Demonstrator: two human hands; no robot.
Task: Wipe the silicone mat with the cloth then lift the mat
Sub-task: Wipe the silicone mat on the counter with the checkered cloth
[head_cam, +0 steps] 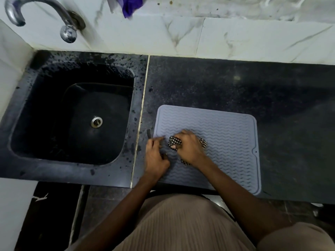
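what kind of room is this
Most likely a home kitchen: a dark stone sink with a metal tap above it, set into a black granite counter against marble-look wall tiles, with a ribbed silicone mat lying on the counter.

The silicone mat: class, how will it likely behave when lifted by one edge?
The silicone mat looks thin and lies flat on the counter, so it will probably droop rather than stay stiff. Its wavy ridges suggest decent grip. Its near edge overhangs the counter, likely an easy place to lift.
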